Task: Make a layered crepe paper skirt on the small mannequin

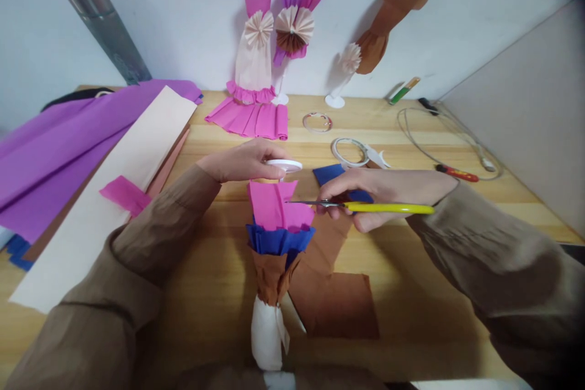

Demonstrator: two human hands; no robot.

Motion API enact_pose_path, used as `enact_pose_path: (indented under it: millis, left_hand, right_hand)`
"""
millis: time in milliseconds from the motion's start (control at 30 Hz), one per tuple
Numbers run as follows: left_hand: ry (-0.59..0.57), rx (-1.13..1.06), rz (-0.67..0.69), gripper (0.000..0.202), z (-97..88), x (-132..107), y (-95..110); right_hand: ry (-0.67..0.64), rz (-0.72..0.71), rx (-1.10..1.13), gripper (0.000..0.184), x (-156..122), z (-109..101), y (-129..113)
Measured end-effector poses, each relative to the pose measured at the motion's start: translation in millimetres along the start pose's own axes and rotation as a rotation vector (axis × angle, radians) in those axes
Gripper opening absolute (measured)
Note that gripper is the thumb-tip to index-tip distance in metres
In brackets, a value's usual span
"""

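A small white mannequin (267,335) is held upside down, its torso low and near me. Layered crepe paper wraps it: a brown layer (270,271), a blue ruffle (274,240) and a pink layer (274,206) uppermost. My left hand (251,159) is closed on its round white base (286,165). With my right hand (351,192) I grip a pair of scissors (388,208) with yellow handles. Its blades point left and lie against the pink paper; whether they are parted I cannot tell. Brown crepe paper (340,308) lies under and beside the mannequin.
Three paper-dressed mannequins, one in pink and cream (256,55), stand along the wall. Purple crepe paper (68,140) and a cream strip (114,177) lie at left. Tape rolls (350,152), a pleated pink piece (251,119), a cable (425,140) and a red-handled tool (457,173) are behind my hands.
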State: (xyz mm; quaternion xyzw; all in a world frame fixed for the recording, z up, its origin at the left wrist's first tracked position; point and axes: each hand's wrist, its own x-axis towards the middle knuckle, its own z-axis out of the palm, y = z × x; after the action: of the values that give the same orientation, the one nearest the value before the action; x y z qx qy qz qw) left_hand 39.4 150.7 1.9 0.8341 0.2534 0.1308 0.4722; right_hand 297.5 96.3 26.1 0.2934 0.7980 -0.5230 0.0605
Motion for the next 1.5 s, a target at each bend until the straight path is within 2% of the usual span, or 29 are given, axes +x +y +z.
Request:
enact_pose_path:
  millis: [100, 400, 567, 767, 1133, 1500]
  left_hand:
    - [-0.044, 0.003, -0.019, 0.024, 0.2, 0, 1]
    - [-0.058, 0.036, -0.04, 0.024, -1.7, 1, 3]
    - [-0.053, 0.063, -0.055, 0.024, -2.0, 2, 2]
    - [-0.056, 0.087, -0.059, 0.023, -2.7, 1, 1]
    - [-0.057, 0.08, -0.056, 0.022, -2.4, 2, 1]
    - [-0.073, 0.006, -0.076, 0.021, -2.0, 2, 1]
  right_hand:
    - [0.008, -0.024, -0.045, 0.055, -2, 1, -3]
    - [0.042, -0.011, -0.172, 0.053, -5, -1, -20]
    - [0.032, -0.015, -0.065, 0.046, -2, 3, -17]
    - [0.087, -0.078, -0.005, 0.043, -2, 12, -4]
    - [0.117, -0.13, 0.117, 0.054, -3, 18, 1]
    - [0.145, -0.087, 0.206, 0.062, -4, 22, 9]
